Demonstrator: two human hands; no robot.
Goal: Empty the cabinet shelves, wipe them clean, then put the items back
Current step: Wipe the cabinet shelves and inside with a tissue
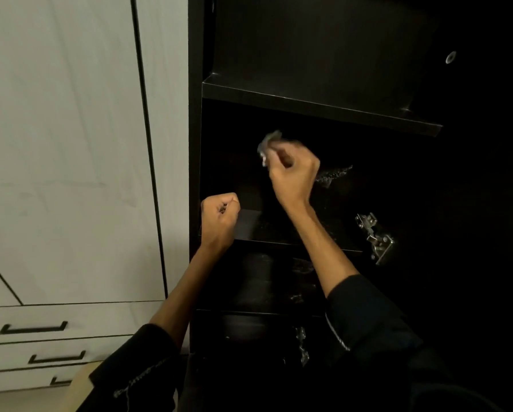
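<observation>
A dark open cabinet (320,105) fills the middle and right of the head view, with several black shelves. My right hand (294,173) is inside the middle compartment and grips a small grey cloth (267,144) that sticks out past its fingers. My left hand (219,217) is curled into a fist at the cabinet's left front edge, by the middle shelf (250,226), and I see nothing in it. The shelves look bare; the deep interior is too dark to read.
Metal door hinges (374,236) are fixed on the cabinet's right side, with another hinge (301,346) lower down. A white wardrobe (65,144) with black-handled drawers (33,328) stands on the left. A screw cap (450,57) shines at the upper right.
</observation>
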